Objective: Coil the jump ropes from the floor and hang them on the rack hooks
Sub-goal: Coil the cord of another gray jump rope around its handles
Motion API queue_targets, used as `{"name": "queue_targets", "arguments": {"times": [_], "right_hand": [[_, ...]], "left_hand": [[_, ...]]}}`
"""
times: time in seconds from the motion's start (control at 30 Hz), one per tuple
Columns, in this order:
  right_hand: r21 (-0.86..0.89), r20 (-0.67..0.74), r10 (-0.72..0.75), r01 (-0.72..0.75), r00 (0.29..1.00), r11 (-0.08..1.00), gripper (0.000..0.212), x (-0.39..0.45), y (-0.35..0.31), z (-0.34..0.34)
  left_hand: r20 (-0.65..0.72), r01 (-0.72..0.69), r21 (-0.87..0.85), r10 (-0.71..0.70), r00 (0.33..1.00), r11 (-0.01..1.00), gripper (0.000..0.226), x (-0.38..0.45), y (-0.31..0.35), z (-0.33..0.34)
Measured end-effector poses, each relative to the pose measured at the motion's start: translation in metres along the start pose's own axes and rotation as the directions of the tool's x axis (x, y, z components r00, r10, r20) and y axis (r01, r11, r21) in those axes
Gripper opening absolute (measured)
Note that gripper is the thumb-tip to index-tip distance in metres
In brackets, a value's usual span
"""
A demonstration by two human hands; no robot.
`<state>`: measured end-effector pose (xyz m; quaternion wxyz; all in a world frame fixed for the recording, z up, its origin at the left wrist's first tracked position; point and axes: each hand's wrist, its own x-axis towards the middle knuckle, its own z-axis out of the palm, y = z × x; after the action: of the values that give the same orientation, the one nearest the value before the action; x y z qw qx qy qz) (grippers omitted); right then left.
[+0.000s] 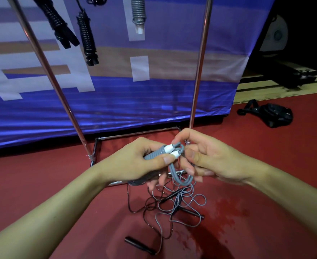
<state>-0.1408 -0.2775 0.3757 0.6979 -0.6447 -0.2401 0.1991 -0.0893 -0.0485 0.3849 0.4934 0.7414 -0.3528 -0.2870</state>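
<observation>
Both forearms reach in; left hand (135, 161) grips the grey jump rope (154, 155), cord coiled round its white-tipped handles, above tangled ropes (174, 204) on the red floor (247, 212); right hand (206, 159) pinches its loop.

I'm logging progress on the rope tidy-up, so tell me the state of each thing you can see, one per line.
Grey jump rope: handles together, cord partly wound, not hung.
Left hand: grips the grey handles.
Right hand: pinches the cord loop.
Black ropes on floor: tangled, uncoiled.
Hung ropes: coiled, hanging on the rack.
Rack: upright.
</observation>
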Motion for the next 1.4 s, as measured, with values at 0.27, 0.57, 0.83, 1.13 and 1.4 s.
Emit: {"name": "queue_targets", "arguments": {"times": [0.27, 0.57, 0.83, 1.13, 1.4], "right_hand": [[0.250, -0.132, -0.005, 0.038, 0.991, 0.967, 0.018, 0.003, 0.013, 0.011], [0.154, -0.187, 0.044, -0.015, 0.981, 0.988, 0.011, 0.002, 0.013, 0.008], [-0.137, -0.145, 0.043, -0.063, 0.988, 0.989, 0.015, 0.001, 0.006, 0.009], [-0.366, -0.110, 0.255, -0.278, 0.961, 0.888, 0.012, -0.001, -0.012, 0.005], [-0.242, -0.415, -0.034, -0.074, 0.909, 0.967, 0.016, 0.011, -0.014, 0.003]], "left_hand": [[-0.067, -0.081, 0.004, 0.081, 0.994, 0.997, 0.024, -0.001, 0.004, 0.003], [-0.079, -0.081, 0.153, 0.094, 0.992, 0.985, 0.020, 0.002, -0.002, -0.003], [0.021, -0.102, 0.268, 0.100, 0.995, 0.958, 0.015, 0.004, -0.001, -0.007], [0.033, -0.077, 0.479, 0.070, 0.997, 0.874, 0.024, 0.008, -0.011, -0.006], [0.038, -0.029, 0.542, 0.010, 0.999, 0.840, 0.034, 0.018, -0.019, -0.003]]}}
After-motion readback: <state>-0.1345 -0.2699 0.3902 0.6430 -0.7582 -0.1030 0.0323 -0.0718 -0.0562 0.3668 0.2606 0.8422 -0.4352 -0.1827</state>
